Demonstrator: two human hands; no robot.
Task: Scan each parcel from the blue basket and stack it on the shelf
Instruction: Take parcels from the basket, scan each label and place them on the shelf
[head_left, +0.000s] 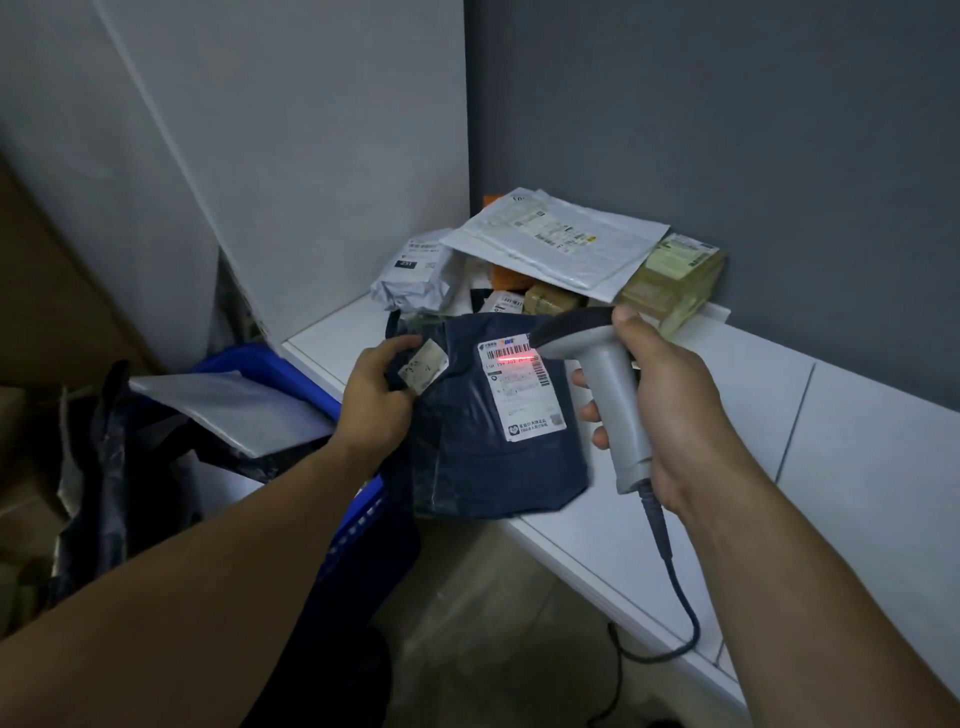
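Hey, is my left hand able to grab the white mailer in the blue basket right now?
Probably not yet: the left hand grips the dark parcel. Otherwise the way looks free: the mailer lies uncovered atop the basket, close beside that hand.

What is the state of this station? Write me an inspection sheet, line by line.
Surface: white shelf, pile of parcels at its far end.
Job's things: dark blue parcel held over the shelf edge, red scan line on its label; blue basket at left holds a white mailer.
Clutter: dark plastic bag beside the basket.
Hands: left hand pinches the parcel's edge; right hand grips the scanner.
Cables: scanner cable hangs from the handle past the shelf edge.
Surroundings: grey wall behind, white panel at left, dim light.
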